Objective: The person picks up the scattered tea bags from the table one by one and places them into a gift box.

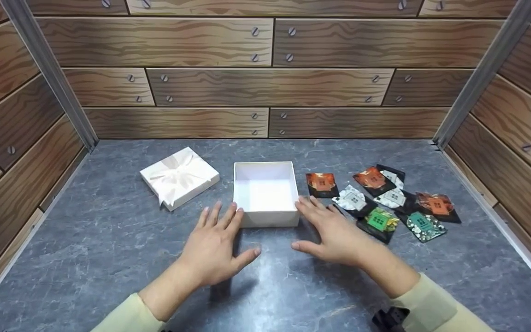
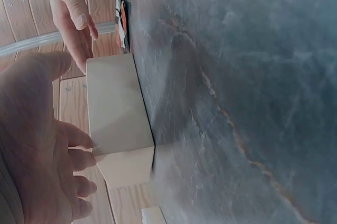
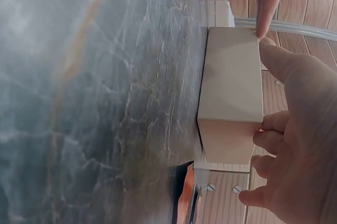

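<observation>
An uncovered white square box (image 1: 269, 218) stands on the table between my two hands, its inside bare. My left hand (image 1: 212, 249) is at the box's near left corner, fingers spread and fairly straight, fingertips right at the rim. On the other side, my right hand (image 1: 334, 233) has its fingertips at the right rim, thumb held apart toward the middle. In the left wrist view the box (image 2: 118, 105) shows its front and one side, with the left fingertips beside its top edge. The right wrist view has the right fingers (image 3: 274, 129) along the box's upper edge.
A white lid (image 1: 180, 177) with a ribbon bow lies to the left of the box. Several small square packets, orange, silver, green and teal on black, lie spread at the right, including an orange packet (image 1: 322, 184) and a green packet (image 1: 380, 222). Wood-patterned walls (image 1: 210, 87) enclose the table.
</observation>
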The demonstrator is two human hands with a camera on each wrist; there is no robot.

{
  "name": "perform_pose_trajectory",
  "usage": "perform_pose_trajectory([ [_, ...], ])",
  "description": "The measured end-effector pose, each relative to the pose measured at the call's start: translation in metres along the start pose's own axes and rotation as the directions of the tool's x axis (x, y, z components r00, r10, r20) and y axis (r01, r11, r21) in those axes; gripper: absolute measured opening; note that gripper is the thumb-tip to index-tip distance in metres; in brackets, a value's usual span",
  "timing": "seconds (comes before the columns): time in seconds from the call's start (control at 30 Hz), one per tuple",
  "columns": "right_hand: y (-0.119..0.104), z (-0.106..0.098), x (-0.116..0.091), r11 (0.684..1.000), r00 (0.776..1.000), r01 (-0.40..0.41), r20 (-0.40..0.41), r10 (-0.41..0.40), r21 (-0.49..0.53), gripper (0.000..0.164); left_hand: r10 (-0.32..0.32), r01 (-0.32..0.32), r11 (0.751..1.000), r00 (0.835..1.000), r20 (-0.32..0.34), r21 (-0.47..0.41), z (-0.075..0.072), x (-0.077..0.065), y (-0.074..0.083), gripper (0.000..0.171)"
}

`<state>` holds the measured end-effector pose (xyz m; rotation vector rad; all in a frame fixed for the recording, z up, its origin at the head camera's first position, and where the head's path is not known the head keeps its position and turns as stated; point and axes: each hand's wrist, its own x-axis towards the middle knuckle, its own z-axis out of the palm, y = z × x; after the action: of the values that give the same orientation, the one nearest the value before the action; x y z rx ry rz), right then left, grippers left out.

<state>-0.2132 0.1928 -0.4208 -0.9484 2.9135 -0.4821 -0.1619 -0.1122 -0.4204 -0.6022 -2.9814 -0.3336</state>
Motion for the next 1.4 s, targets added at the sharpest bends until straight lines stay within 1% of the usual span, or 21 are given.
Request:
perform_pose_trajectory([
  [0.17,-0.003,0.001,-0.005,1.000,1.000,0.010,-0.005,-0.010,-0.011,0.099,0.002,-0.002,1.000,1.000,0.006,-0.006,0.000,-0.006,0.002,0.097],
  [0.33,-0.005,0.002,-0.009,1.000,1.000,0.016,-0.006,-0.017,-0.010,0.098,0.003,-0.003,1.000,1.000,0.010,0.009,0.001,-0.012,0.004,0.102],
  [0.67,-0.007,0.001,-0.016,0.999,1.000,0.027,-0.001,-0.027,0.031,0.096,0.008,-0.008,1.000,1.000,0.012,0.018,0.000,-0.021,0.009,0.105],
  [0.83,-0.008,0.001,-0.019,0.998,0.999,0.040,-0.002,-0.040,0.042,0.095,0.012,-0.012,1.000,1.000,0.016,0.007,-0.001,-0.025,0.011,0.106],
  [1.13,-0.011,0.002,-0.025,0.999,1.000,0.018,0.013,-0.019,0.033,0.096,0.026,-0.026,1.000,1.000,0.001,0.001,-0.001,-0.030,0.015,0.106],
  [1.4,-0.012,0.003,-0.025,0.999,1.000,0.018,0.016,-0.018,0.048,0.095,0.021,-0.021,1.000,1.000,0.003,-0.006,-0.001,-0.031,0.015,0.106],
])
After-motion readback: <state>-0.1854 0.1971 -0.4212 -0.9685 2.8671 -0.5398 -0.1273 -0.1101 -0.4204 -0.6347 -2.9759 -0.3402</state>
